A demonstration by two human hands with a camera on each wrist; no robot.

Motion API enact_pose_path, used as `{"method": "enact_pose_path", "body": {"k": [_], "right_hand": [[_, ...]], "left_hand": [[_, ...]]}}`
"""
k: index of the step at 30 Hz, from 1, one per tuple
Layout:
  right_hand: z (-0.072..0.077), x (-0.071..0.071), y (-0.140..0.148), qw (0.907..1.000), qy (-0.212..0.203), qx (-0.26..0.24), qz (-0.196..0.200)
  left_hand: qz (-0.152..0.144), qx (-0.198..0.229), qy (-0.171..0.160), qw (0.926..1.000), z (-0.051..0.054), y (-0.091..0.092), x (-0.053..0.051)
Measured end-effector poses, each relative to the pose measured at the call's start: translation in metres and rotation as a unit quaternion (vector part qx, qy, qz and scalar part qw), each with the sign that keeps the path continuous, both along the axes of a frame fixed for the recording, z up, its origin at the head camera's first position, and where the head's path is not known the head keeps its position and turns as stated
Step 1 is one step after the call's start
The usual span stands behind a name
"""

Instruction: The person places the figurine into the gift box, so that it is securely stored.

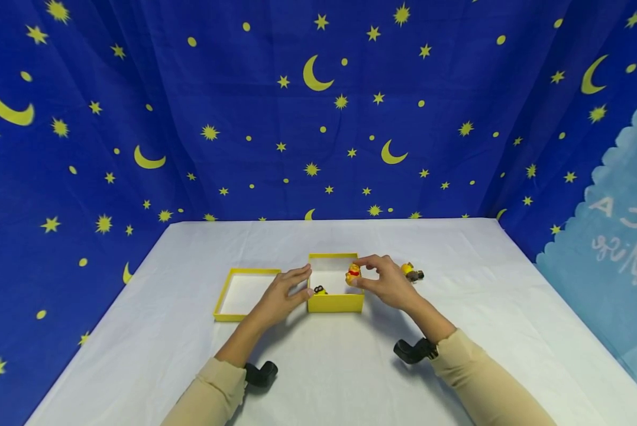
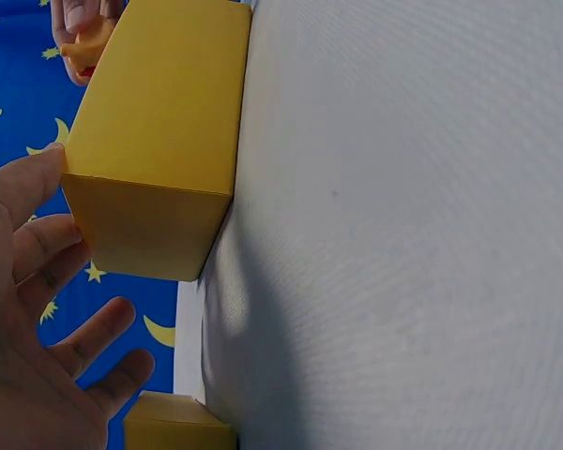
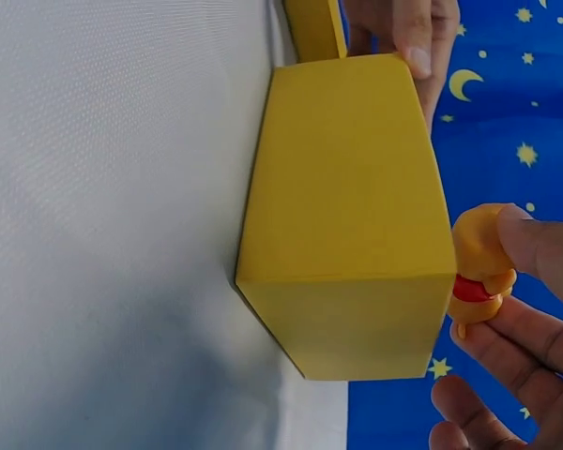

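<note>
My right hand (image 1: 386, 281) pinches a plastic-looking orange-and-red bear figurine (image 1: 352, 274) near the two o'clock edge of an open yellow cardboard box (image 1: 335, 304).
My left hand (image 1: 282, 294), fingers extended, touches its nine o'clock side; too light a pinch could drop the bear outside it.

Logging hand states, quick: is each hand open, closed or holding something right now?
Left hand: open, touching the yellow box.
Right hand: closed, holding the orange-and-red figure.
</note>
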State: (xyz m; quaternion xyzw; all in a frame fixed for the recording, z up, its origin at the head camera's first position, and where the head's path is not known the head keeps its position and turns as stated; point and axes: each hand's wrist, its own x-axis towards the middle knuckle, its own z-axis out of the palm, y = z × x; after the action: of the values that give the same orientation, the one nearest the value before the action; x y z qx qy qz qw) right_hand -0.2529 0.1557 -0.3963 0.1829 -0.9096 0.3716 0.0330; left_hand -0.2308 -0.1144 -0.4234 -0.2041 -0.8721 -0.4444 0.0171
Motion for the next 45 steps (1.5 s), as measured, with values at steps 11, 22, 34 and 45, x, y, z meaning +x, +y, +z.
{"method": "enact_pose_path", "body": {"k": [11,22,34,45], "right_hand": [[-0.003,-0.005,-0.009,0.9995,0.010,0.003,0.029],[-0.006,-0.007,-0.015,0.9991,-0.013,0.030,0.028],[-0.007,-0.014,-0.021,0.9963,-0.058,0.058,0.026],[-0.008,-0.022,-0.027,0.9927,-0.060,0.086,0.060]], "left_hand": [[-0.002,-0.005,0.013,0.9999,0.000,0.000,-0.001],[0.000,-0.003,0.010,0.9999,0.000,0.000,-0.001],[-0.002,0.002,0.009,1.0000,-0.001,0.000,-0.001],[0.001,0.002,0.008,1.0000,-0.002,0.000,-0.002]]}}
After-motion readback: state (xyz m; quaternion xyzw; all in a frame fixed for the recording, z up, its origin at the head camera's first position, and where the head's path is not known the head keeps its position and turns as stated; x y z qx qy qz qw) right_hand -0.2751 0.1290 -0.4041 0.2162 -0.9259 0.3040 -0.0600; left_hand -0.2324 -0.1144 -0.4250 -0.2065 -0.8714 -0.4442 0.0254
